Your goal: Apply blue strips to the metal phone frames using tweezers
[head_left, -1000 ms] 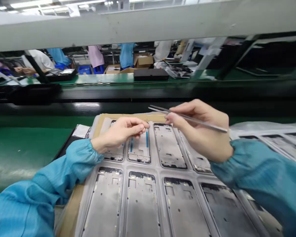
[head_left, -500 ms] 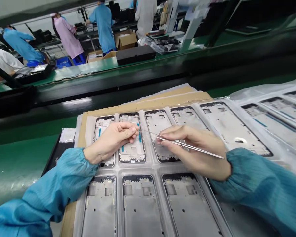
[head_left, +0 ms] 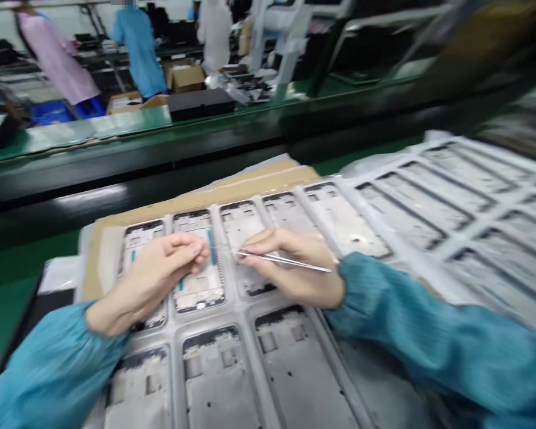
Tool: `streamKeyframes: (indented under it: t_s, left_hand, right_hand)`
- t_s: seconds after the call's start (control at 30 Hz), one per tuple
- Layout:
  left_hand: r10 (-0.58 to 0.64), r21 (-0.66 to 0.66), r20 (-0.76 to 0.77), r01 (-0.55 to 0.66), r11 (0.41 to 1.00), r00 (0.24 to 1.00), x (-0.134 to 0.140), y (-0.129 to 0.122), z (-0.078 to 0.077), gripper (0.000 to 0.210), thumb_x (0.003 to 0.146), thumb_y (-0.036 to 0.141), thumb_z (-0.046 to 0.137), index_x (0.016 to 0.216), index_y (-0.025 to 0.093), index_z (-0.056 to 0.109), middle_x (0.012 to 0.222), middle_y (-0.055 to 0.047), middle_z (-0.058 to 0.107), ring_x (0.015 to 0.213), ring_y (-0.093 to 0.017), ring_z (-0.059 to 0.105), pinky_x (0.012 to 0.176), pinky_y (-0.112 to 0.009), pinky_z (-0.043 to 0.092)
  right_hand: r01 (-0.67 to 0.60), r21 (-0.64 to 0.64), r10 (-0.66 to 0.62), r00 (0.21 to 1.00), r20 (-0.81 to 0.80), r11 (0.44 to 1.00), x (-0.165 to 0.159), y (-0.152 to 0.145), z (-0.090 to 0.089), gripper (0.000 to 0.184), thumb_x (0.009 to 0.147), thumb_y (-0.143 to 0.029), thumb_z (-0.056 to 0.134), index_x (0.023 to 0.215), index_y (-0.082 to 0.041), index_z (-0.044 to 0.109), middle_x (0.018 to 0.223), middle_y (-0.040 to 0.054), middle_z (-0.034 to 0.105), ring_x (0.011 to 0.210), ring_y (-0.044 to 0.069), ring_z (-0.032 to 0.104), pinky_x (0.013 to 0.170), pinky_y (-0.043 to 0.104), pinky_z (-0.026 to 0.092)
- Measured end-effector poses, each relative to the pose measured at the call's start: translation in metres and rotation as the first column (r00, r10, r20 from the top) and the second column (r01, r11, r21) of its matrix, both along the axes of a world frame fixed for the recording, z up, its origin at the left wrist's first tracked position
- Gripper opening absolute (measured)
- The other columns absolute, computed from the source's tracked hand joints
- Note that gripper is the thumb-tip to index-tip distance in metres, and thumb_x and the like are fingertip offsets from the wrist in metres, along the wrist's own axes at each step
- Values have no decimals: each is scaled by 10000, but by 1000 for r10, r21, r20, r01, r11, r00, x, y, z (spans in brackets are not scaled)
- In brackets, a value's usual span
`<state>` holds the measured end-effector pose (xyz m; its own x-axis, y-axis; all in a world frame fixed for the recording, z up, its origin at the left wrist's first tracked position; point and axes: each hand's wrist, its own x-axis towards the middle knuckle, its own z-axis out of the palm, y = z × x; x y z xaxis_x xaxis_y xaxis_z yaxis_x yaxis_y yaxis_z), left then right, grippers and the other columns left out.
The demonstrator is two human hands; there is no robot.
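Note:
My right hand point(head_left: 290, 262) grips a pair of silver tweezers point(head_left: 295, 263) whose thin tips point left. The fingertips of my left hand point(head_left: 174, 262) are pinched together close to those tips. Anything in that pinch is too small to make out. Below my left hand lies a phone mid-frame point(head_left: 201, 292) with blue strips on it, set in a pocket of a translucent plastic tray point(head_left: 172, 330). Another phone frame point(head_left: 145, 229) sits to its left, partly covered by the same hand. Plain metal frames point(head_left: 232, 381) fill the nearer row.
A second tray point(head_left: 455, 232) of frames adjoins on the right. Cardboard point(head_left: 196, 196) shows under the first tray. Beyond runs a dark rail point(head_left: 161, 167), then a green bench with a black box point(head_left: 201, 104). Several people in smocks stand farther back.
My view has swung right, so the tray and background sit farther left and more of the second tray shows. Both hands keep nearly the same pose over the frames.

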<state>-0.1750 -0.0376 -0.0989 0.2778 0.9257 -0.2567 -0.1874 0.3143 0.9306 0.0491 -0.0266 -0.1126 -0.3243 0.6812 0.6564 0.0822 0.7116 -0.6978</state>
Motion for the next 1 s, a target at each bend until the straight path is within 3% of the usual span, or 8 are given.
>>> streamKeyframes:
  t_s: [0.13,0.2,0.27,0.37,0.5,0.63,0.83,1.0]
  left_hand:
    - [115,-41,-177,-124,991,978,-6,2,-2,357,543,456,930,691,198,730,698,-14,646,631,-100,544,584,-120,488]
    - [160,-70,-230,-180,981,960,-7,4,-3,421,439,495,954,675,229,728,694,-14,656,633,-116,553,586,-127,512]
    - [207,-113,-278,-246,963,938,-8,5,-5,511,330,511,966,721,264,750,703,-20,674,659,-144,580,600,-141,536]
    - [263,-127,-331,-319,939,906,-9,6,-10,601,259,553,951,770,292,774,733,-32,702,720,-188,625,650,-167,561]
    - [302,-6,-338,-323,946,891,-15,10,-23,440,353,570,906,702,346,760,722,9,714,688,-206,647,674,-221,570]
    - [338,49,-359,-344,938,870,-20,12,-34,378,380,554,870,701,397,749,781,64,745,841,-281,710,768,-306,576]
    - [325,97,-365,-312,945,872,-14,10,-28,310,440,545,839,703,404,756,796,77,751,745,-221,704,766,-253,543]
    - [321,21,-375,-338,941,870,-12,13,-35,291,340,541,818,601,461,720,767,157,748,789,-256,730,753,-281,561]
  right_hand:
    - [-67,-225,24,982,-188,972,-6,4,-4,87,799,-173,756,789,-185,670,818,57,753,733,181,731,678,266,594]
    - [-200,-394,69,944,-323,897,-8,6,-6,108,779,-195,763,788,-197,655,795,42,745,734,183,738,682,266,598]
    - [-319,-466,103,896,-432,825,-10,6,-6,133,758,-185,768,785,-210,641,755,16,729,720,172,738,684,256,597]
    - [-384,-466,134,865,-484,797,-11,5,-4,152,737,-156,766,765,-223,633,704,-12,700,682,146,720,698,239,583]
    - [-392,-487,143,870,-472,781,-12,3,-5,152,716,-173,770,750,-239,639,693,-20,686,663,140,704,694,239,568]
    - [-360,-504,127,890,-437,785,-15,3,-6,137,699,-222,783,724,-244,650,705,-17,686,667,146,704,701,247,563]
    - [-332,-521,87,894,-439,786,-17,2,-6,129,683,-230,791,712,-249,667,711,-19,699,689,156,716,719,255,569]
    - [-367,-574,52,870,-490,732,-21,3,-7,190,594,-178,824,689,-275,691,671,-45,719,681,157,736,690,222,577]
